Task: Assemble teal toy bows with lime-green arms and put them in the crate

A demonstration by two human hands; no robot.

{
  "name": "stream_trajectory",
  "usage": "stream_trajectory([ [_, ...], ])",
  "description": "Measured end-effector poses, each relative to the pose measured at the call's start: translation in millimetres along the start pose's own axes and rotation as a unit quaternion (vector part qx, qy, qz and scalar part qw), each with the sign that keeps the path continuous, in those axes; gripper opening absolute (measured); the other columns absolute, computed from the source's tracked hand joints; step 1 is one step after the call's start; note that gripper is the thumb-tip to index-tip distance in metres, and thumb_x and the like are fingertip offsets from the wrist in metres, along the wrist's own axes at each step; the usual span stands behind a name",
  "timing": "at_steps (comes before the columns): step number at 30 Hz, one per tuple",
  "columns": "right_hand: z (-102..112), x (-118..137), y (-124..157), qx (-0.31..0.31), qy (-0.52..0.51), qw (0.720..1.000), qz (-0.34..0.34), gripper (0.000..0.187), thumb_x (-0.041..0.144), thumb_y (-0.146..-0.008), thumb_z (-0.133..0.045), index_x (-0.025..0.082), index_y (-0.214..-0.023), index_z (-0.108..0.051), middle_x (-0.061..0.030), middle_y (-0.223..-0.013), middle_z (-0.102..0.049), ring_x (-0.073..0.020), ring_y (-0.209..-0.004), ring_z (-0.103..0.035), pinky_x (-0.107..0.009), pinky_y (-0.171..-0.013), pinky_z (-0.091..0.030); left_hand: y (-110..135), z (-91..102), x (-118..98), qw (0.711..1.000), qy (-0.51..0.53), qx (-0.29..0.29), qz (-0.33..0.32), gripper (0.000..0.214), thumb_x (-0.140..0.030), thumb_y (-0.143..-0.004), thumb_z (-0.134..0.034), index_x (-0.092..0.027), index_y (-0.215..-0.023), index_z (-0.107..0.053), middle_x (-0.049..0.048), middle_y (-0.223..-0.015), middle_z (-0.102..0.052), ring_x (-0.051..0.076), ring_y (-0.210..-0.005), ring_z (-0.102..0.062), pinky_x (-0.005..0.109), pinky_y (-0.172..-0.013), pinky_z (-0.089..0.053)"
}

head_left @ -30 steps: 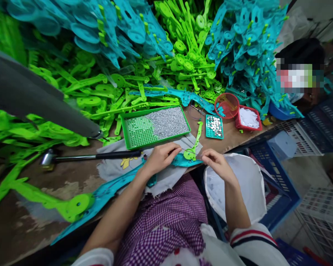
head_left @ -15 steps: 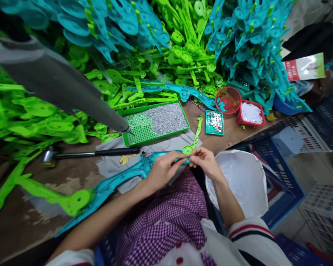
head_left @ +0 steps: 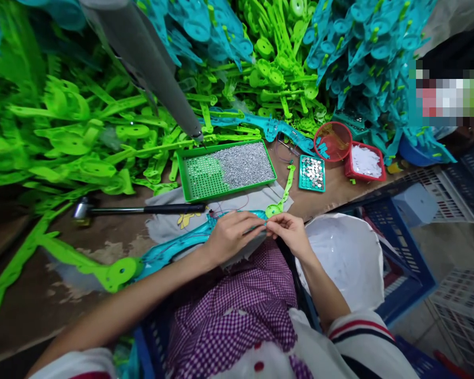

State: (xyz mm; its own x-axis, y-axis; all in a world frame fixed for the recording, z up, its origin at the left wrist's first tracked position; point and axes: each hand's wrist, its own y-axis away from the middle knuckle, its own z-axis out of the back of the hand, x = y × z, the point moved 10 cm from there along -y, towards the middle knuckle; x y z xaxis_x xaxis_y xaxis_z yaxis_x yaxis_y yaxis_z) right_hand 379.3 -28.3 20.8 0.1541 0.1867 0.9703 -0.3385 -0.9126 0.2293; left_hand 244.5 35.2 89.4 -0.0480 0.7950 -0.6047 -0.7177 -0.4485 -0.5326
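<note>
Left hand [head_left: 234,235] and right hand [head_left: 290,233], pinched narrow, contents unclear, nearly meet over the blue plastic part [head_left: 174,247].

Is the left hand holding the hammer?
No, the hammer lies untouched, partly on the grey cloth, while the left hand is beside the right hand.

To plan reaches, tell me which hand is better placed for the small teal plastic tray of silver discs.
Probably the right hand: it lies nearer the tray; the left hand is farther, over the long teal plastic part.
</note>
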Motion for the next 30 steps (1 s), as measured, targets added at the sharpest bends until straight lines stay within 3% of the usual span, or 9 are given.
stream_trajectory([
  [4, 0, -3, 3, -0.009, -0.010, 1.000, -0.004, 0.031, 0.047, -0.073, -0.083, 0.020, -0.085, -0.075, 0.0007, -0.066, -0.071, -0.0127, -0.059, -0.066, -0.024, -0.056, -0.053, 0, 1.4, -6, 0.997, -0.059, -0.006, -0.039, 0.016, -0.030, -0.099, -0.061, -0.023, -0.103, -0.074, 0.0032, -0.095, -0.079, 0.016, -0.082, -0.071, 0.033, -0.076, -0.043],
  [15, 9, -1, 7, -0.025, 0.014, 0.999, 0.015, 0.031, 0.049, -0.076, -0.081, 0.020, -0.087, -0.076, 0.0003, -0.068, -0.071, -0.0137, -0.061, -0.066, -0.026, -0.060, -0.056, -14, -7.8, -7, 0.997, -0.033, 0.056, -0.030, 0.013, -0.028, -0.101, -0.059, -0.023, -0.099, -0.071, -0.0008, -0.096, -0.079, 0.014, -0.081, -0.071, 0.035, -0.086, -0.037],
  [19, 16, 0, 7, -0.032, 0.021, 0.999, 0.030, 0.031, 0.048, -0.076, -0.081, 0.020, -0.087, -0.075, 0.0009, -0.067, -0.070, -0.0128, -0.060, -0.065, -0.026, -0.060, -0.054, -18, -13.5, -6, 0.996, -0.055, 0.072, -0.013, 0.019, -0.034, -0.102, -0.056, -0.023, -0.104, -0.071, 0.0030, -0.103, -0.078, 0.018, -0.088, -0.071, 0.039, -0.093, -0.037],
  [23, 52, 9, -13, -0.103, 0.001, 0.994, 0.048, 0.031, 0.050, -0.076, -0.079, 0.022, -0.087, -0.071, 0.0019, -0.070, -0.069, -0.0131, -0.061, -0.064, -0.028, -0.065, -0.056, -28, -18.9, -17, 0.991, -0.127, 0.047, -0.022, 0.038, -0.047, -0.099, -0.056, -0.020, -0.124, -0.067, 0.0143, -0.126, -0.070, 0.028, -0.111, -0.066, 0.045, -0.100, -0.039],
  [26, 90, 27, -39, -0.166, 0.018, 0.980, 0.108, 0.031, 0.052, -0.079, -0.075, 0.023, -0.090, -0.069, 0.0005, -0.080, -0.069, -0.0143, -0.072, -0.066, -0.032, -0.078, -0.056, -37, -49.6, -26, 0.984, -0.121, 0.116, -0.058, 0.036, -0.041, -0.103, -0.049, -0.018, -0.124, -0.066, 0.0145, -0.123, -0.070, 0.026, -0.108, -0.066, 0.040, -0.095, -0.047],
  [30, 114, 55, -60, -0.216, 0.196, 0.933, 0.210, 0.028, 0.048, -0.085, -0.068, 0.021, -0.088, -0.072, -0.0046, -0.092, -0.069, -0.0172, -0.089, -0.063, -0.033, -0.088, -0.051, -41, -84.0, -4, 0.971, -0.138, 0.196, -0.017, 0.043, -0.039, -0.103, -0.048, -0.010, -0.133, -0.059, 0.0196, -0.134, -0.064, 0.030, -0.117, -0.064, 0.043, -0.098, -0.050],
])
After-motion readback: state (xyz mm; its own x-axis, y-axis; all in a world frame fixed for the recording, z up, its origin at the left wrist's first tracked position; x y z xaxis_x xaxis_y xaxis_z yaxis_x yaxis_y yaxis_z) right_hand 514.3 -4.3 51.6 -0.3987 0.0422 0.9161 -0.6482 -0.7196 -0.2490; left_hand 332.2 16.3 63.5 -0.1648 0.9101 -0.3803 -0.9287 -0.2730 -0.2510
